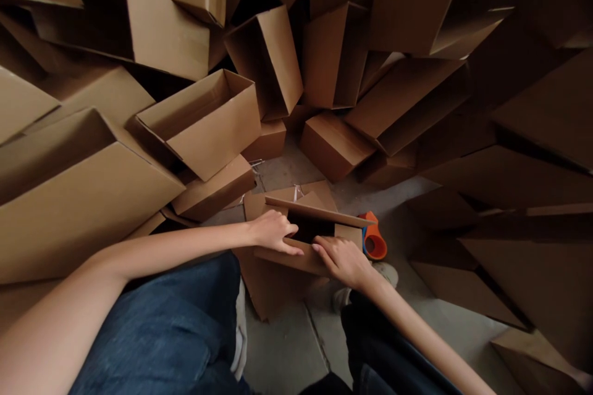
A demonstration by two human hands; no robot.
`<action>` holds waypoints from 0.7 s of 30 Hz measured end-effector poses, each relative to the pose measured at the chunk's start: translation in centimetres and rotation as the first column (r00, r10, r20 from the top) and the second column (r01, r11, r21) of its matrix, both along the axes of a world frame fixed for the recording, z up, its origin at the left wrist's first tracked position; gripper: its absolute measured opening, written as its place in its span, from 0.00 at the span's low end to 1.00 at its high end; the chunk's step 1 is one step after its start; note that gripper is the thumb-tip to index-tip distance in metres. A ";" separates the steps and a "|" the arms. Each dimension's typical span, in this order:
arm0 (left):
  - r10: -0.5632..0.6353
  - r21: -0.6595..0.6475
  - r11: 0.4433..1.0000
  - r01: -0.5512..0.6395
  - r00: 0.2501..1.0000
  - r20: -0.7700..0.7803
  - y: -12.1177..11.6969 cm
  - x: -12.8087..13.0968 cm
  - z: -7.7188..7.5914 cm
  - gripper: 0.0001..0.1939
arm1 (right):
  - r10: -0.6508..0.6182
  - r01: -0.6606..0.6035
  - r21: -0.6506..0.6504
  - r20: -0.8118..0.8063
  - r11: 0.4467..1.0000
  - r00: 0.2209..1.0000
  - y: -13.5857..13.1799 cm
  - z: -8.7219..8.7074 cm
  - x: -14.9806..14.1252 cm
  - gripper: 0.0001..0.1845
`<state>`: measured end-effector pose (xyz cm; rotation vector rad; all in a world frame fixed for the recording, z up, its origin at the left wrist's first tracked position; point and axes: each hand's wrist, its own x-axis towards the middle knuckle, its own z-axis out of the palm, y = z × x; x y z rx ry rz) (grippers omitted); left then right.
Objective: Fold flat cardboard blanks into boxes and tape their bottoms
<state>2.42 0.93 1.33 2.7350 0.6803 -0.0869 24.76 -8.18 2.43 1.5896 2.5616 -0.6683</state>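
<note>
Between my legs a small cardboard box point(296, 261) has its top flaps raised and a dark inside. My left hand point(273, 231) is at the box's left end, its fingers curled and the thumb lying along the near flap. On the same flap, further right, my right hand point(341, 259) grips the edge, with fingertips over the top and the thumb hidden. A flattened piece of cardboard point(266, 296) lies beneath the box. Just right of the box stands an orange and blue tape dispenser point(376, 241), partly covered by the far flap.
Open cardboard boxes are heaped all round, among them a tilted one point(217, 129) ahead and a large one point(78, 203) at left. More boxes point(519, 253) stack up in shadow at right. Grey floor point(291, 345) shows between my legs, near a shoe point(385, 273).
</note>
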 end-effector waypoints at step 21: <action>-0.300 0.142 0.944 0.298 0.954 -0.012 0.8 1.2 -3.2 0.21 | 0.075 -0.077 0.034 0.077 0.996 0.994 1.5 -2.8 -0.3 0.28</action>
